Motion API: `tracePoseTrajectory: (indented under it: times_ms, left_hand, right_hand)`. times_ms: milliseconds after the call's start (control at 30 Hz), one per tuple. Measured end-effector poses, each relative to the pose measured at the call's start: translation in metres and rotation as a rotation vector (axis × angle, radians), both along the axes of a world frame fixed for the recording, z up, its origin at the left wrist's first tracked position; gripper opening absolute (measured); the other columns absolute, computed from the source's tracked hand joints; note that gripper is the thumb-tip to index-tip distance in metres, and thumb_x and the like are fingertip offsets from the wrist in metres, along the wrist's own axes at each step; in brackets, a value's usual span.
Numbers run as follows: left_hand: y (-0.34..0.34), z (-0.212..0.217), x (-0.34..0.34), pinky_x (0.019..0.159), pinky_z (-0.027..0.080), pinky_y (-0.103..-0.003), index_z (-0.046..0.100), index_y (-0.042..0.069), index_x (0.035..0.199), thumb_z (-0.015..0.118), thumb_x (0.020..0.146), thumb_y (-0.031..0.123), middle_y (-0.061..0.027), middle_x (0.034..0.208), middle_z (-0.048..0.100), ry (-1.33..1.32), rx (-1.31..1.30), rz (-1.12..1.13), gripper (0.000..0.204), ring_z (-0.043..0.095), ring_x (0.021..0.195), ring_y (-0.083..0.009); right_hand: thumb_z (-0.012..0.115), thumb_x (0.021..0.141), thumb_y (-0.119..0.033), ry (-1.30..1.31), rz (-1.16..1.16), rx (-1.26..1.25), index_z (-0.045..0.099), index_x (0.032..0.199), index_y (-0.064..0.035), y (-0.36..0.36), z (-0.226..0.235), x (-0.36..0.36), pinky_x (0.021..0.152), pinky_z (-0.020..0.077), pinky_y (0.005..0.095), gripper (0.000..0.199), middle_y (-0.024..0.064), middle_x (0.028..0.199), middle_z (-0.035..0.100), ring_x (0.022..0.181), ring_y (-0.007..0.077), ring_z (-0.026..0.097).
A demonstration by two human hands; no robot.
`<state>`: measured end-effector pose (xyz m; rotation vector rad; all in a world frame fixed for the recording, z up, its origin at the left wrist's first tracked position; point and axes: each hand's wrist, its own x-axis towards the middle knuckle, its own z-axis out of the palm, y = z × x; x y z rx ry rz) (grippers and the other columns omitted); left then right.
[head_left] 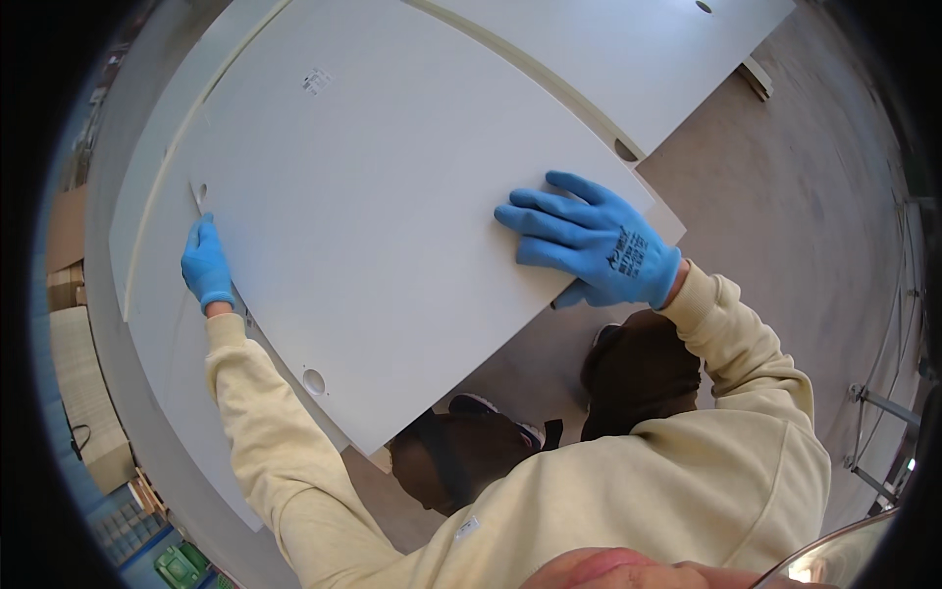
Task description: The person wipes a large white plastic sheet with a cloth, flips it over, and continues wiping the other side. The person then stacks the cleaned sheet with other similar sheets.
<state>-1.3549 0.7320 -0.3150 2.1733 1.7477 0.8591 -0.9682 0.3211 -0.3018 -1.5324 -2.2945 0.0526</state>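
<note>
A large white panel [392, 206] lies in front of me, with a small printed label [316, 81] on its top and a round hole [313, 381] close to its near left corner. At its left edge my left hand [206, 263], in a blue glove, is closed around the rim beside a second small hole [203, 193]. My right hand [589, 239], also gloved in blue, rests on the panel near its right end. Its fingers are stretched out flat over the surface, and the thumb sits at the near edge. The left fingers' undersides are hidden.
Another white panel [628, 59] lies beyond, on the far right. More white board [162, 363] extends along the left. Cardboard-coloured boxes [88, 393] and a green container [180, 566] stand at far left. A metal frame [888, 407] is at the right, above the grey floor [785, 187].
</note>
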Motion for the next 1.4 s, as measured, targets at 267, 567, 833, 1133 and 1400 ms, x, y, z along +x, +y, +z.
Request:
tracePoseTrajectory:
  times_ms: [267,567,833,1133,1400]
  left_hand:
    - [0.008,-0.002,0.013,0.100,0.050,-0.035,0.071,0.010,0.129,0.055,0.100,0.037,-0.0093,0.126,0.073,-0.016,-0.029,0.012,0.043,0.068,0.114,-0.0240]
    - [0.014,0.008,-0.006,0.076,0.056,-0.030,0.073,0.002,0.122,0.056,0.100,0.030,-0.0113,0.115,0.076,-0.198,-0.002,0.183,0.040,0.074,0.087,-0.0235]
    - [0.003,0.151,-0.032,0.095,0.054,-0.033,0.057,-0.005,0.138,0.053,0.105,0.029,-0.0146,0.136,0.065,-0.428,0.465,0.033,0.048,0.069,0.111,-0.0247]
    - [-0.067,-0.009,-0.027,0.107,0.046,-0.040,0.046,-0.006,0.146,0.060,0.102,0.030,-0.0212,0.147,0.055,0.142,-0.163,-0.132,0.059,0.058,0.129,-0.0307]
    - [-0.042,-0.033,-0.030,0.105,0.047,-0.039,0.052,-0.006,0.142,0.064,0.098,0.033,-0.0247,0.137,0.063,-0.176,-0.056,-0.092,0.060,0.062,0.124,-0.0347]
  right_hand:
    - [0.077,0.069,-0.051,0.009,0.023,0.084,0.059,0.116,-0.0117,0.001,-0.006,0.029,0.118,0.0371,0.0576,0.065,0.0102,0.158,0.045,0.143,0.0327,0.047]
    - [0.070,0.082,-0.054,-0.030,0.027,0.097,0.061,0.121,-0.0061,0.013,0.005,0.024,0.115,0.0396,0.0547,0.062,0.0147,0.150,0.054,0.138,0.0339,0.052]
    - [0.059,0.092,-0.058,-0.039,-0.032,0.116,0.064,0.111,-0.0038,0.012,0.014,0.015,0.115,0.0390,0.0543,0.057,0.0176,0.145,0.058,0.135,0.0360,0.056]
    - [0.053,0.095,-0.060,-0.010,0.010,0.168,0.063,0.118,-0.0033,0.012,0.005,0.029,0.114,0.0405,0.0546,0.062,0.0172,0.145,0.058,0.134,0.0362,0.055]
    - [0.060,0.090,-0.058,0.023,0.011,0.164,0.062,0.123,-0.0046,0.016,0.006,0.022,0.115,0.0398,0.0552,0.063,0.0154,0.148,0.056,0.137,0.0347,0.053]
